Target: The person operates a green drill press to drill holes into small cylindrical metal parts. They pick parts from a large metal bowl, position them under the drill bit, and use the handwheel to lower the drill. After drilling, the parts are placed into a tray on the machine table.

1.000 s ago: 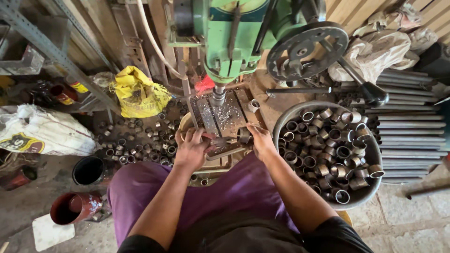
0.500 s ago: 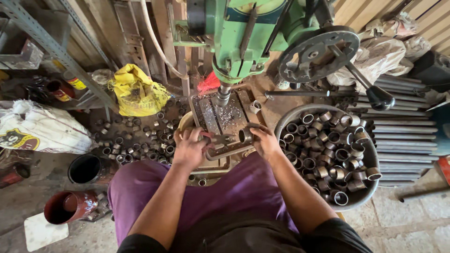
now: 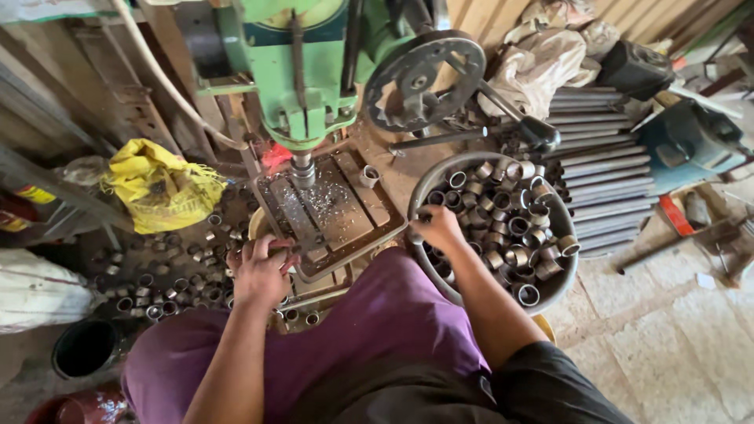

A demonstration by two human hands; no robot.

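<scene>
A scatter of short metal rings [image 3: 149, 294] lay on the floor at nine o'clock of the drill table [image 3: 334, 208], judged already worked; the table itself, strewn with swarf, carried no ring under the spindle [image 3: 302, 169]. The left hand [image 3: 261, 271] lay palm down, fingers curled over the table's near-left edge; whether it gripped anything could not be told. At three o'clock the right hand [image 3: 438, 229] reached over the rim of the metal basin [image 3: 554, 294], fingers closing among the heaped rings [image 3: 506, 228], many seemingly left to do.
</scene>
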